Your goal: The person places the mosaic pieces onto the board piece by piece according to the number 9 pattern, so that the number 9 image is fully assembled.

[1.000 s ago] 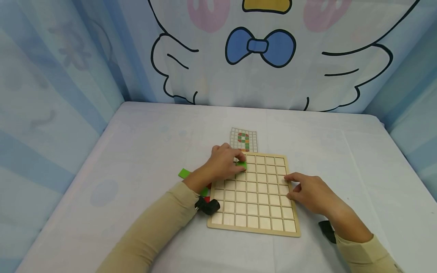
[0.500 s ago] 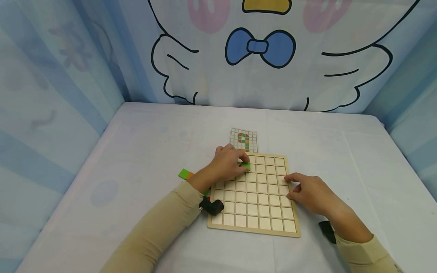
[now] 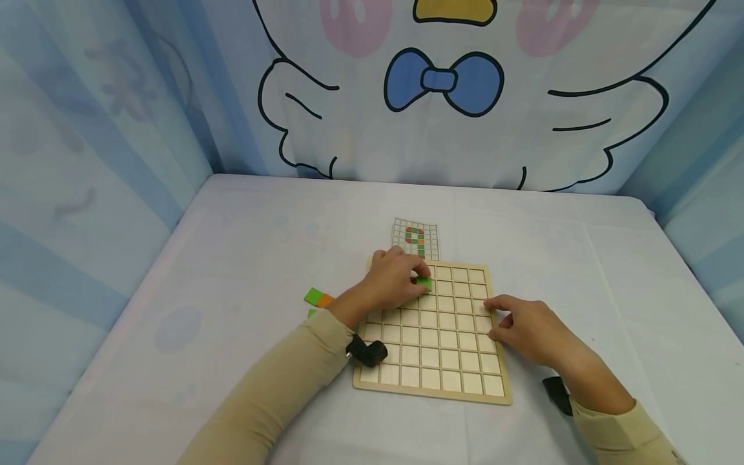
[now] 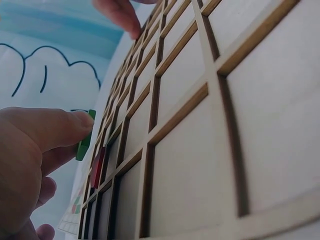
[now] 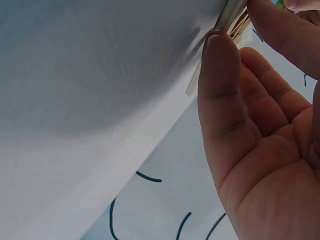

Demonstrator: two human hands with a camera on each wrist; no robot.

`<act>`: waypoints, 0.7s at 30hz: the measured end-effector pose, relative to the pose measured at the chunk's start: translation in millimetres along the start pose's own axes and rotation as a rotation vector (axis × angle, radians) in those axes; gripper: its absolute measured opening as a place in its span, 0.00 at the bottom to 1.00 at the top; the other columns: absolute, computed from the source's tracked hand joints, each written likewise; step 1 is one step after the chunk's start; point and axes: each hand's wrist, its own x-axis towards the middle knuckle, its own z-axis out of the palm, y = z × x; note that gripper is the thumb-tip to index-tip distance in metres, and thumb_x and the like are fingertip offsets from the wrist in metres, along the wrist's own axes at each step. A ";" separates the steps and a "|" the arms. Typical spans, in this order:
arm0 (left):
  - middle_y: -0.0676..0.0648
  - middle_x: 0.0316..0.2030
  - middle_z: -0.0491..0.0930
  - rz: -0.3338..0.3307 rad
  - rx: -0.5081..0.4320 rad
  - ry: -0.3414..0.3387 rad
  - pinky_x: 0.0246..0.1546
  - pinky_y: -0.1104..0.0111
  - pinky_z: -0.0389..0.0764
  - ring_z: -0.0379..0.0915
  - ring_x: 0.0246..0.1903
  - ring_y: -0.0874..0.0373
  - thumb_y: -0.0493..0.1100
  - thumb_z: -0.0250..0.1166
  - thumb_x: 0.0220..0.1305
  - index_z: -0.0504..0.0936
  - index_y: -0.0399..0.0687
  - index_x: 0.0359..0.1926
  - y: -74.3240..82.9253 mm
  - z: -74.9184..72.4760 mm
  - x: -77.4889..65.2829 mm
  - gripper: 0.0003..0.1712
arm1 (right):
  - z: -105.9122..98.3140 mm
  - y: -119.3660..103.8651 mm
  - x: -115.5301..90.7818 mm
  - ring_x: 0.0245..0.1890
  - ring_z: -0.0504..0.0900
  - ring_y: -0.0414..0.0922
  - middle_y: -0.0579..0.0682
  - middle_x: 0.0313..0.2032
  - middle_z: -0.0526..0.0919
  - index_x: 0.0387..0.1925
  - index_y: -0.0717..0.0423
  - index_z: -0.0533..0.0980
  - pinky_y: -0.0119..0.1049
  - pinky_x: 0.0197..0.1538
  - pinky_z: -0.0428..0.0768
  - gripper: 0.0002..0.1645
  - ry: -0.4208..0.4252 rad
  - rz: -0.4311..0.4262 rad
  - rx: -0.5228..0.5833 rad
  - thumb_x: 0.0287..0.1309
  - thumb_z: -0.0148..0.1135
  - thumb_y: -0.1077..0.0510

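Observation:
My left hand pinches a small green square tile between thumb and fingers, over the upper part of a wooden grid board. In the left wrist view the green tile is tilted on edge, apart from the board. A red tile sits in a nearby cell of the grid; from the head it is mostly hidden by the fingers. My right hand grips the board's right edge with thumb and index finger. The right wrist view shows the thumb against that edge.
A pattern card with a coloured figure lies behind the board, its lower part covered. Left of the board lie a green tile and an orange tile, with another green one partly under the left sleeve. White cloth covers the table.
My left hand has slid a little to the right over the board, carrying the green tile. More of the loose tiles at the upper left now shows. The right hand and board have stayed put.

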 end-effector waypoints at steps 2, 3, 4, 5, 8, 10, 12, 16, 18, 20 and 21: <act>0.62 0.45 0.84 0.000 -0.003 -0.001 0.58 0.53 0.61 0.68 0.46 0.59 0.52 0.69 0.66 0.84 0.57 0.46 0.7 0.8 0.6 0.11 | 0.0 0.2 -0.1 0.31 0.77 0.42 0.45 0.31 0.82 0.61 0.63 0.75 0.41 0.36 0.74 0.30 0.000 -0.001 0.000 0.57 0.69 0.59; 0.62 0.44 0.84 -0.002 -0.003 -0.001 0.58 0.53 0.61 0.68 0.45 0.59 0.52 0.69 0.66 0.84 0.57 0.47 1.2 1.0 0.8 0.11 | 0.0 0.2 -0.1 0.31 0.77 0.42 0.45 0.31 0.82 0.60 0.63 0.75 0.41 0.36 0.74 0.30 0.000 -0.002 -0.001 0.57 0.69 0.59; 0.62 0.44 0.84 -0.003 -0.003 -0.002 0.58 0.53 0.61 0.68 0.45 0.59 0.52 0.69 0.66 0.84 0.57 0.47 1.8 1.2 1.0 0.11 | 0.0 0.3 -0.2 0.31 0.77 0.42 0.45 0.31 0.82 0.60 0.63 0.75 0.41 0.36 0.74 0.30 -0.001 -0.002 -0.001 0.57 0.69 0.59; 0.62 0.44 0.84 -0.004 -0.004 -0.004 0.58 0.53 0.61 0.68 0.45 0.59 0.52 0.69 0.66 0.84 0.57 0.47 2.3 1.4 1.1 0.11 | -0.1 0.3 -0.1 0.31 0.77 0.42 0.45 0.31 0.82 0.60 0.63 0.75 0.41 0.36 0.74 0.30 -0.001 -0.002 -0.001 0.57 0.69 0.59; 0.61 0.44 0.84 -0.007 -0.001 -0.005 0.59 0.53 0.60 0.68 0.45 0.58 0.52 0.69 0.66 0.84 0.57 0.47 3.5 2.2 1.8 0.11 | -0.1 0.6 0.1 0.31 0.77 0.42 0.45 0.32 0.82 0.61 0.63 0.74 0.41 0.35 0.74 0.30 -0.005 -0.004 -0.004 0.57 0.69 0.59; 0.61 0.43 0.84 -0.011 0.004 -0.006 0.59 0.53 0.61 0.68 0.45 0.58 0.52 0.69 0.66 0.84 0.57 0.47 3.7 3.3 2.5 0.11 | -0.2 0.9 0.3 0.31 0.77 0.42 0.45 0.32 0.82 0.61 0.63 0.74 0.41 0.35 0.74 0.30 -0.007 -0.004 -0.005 0.57 0.69 0.59; 0.62 0.43 0.84 -0.016 0.008 -0.009 0.58 0.53 0.61 0.68 0.45 0.59 0.52 0.68 0.66 0.84 0.58 0.47 3.8 4.6 3.6 0.11 | -0.1 1.3 0.5 0.31 0.77 0.42 0.45 0.32 0.82 0.61 0.63 0.74 0.40 0.35 0.74 0.30 -0.008 -0.003 -0.005 0.57 0.69 0.59; 0.62 0.43 0.83 -0.024 0.014 -0.013 0.58 0.54 0.61 0.68 0.46 0.59 0.52 0.68 0.66 0.85 0.58 0.47 4.0 6.8 5.7 0.11 | 0.3 1.2 0.2 0.31 0.77 0.42 0.45 0.32 0.82 0.61 0.63 0.74 0.40 0.35 0.74 0.30 -0.010 0.004 0.002 0.57 0.69 0.59; 0.62 0.43 0.83 -0.025 0.019 -0.013 0.58 0.54 0.61 0.68 0.46 0.59 0.52 0.68 0.66 0.85 0.58 0.47 4.3 7.8 6.3 0.11 | 0.5 0.9 -0.1 0.31 0.77 0.42 0.45 0.32 0.82 0.61 0.63 0.74 0.40 0.35 0.74 0.30 -0.012 0.007 0.005 0.57 0.69 0.59; 0.62 0.43 0.83 -0.025 0.024 -0.011 0.58 0.54 0.62 0.68 0.46 0.59 0.52 0.68 0.66 0.85 0.58 0.47 4.7 8.4 6.8 0.11 | 0.7 0.6 -0.4 0.31 0.77 0.42 0.45 0.32 0.82 0.61 0.63 0.74 0.40 0.35 0.74 0.30 -0.012 0.010 0.005 0.57 0.69 0.59; 0.62 0.44 0.83 -0.025 0.024 -0.011 0.58 0.54 0.62 0.68 0.46 0.59 0.52 0.68 0.67 0.85 0.58 0.48 5.0 8.6 6.9 0.11 | 0.7 0.7 -0.3 0.31 0.77 0.42 0.45 0.32 0.82 0.61 0.63 0.74 0.40 0.35 0.74 0.30 -0.011 0.009 0.004 0.57 0.69 0.59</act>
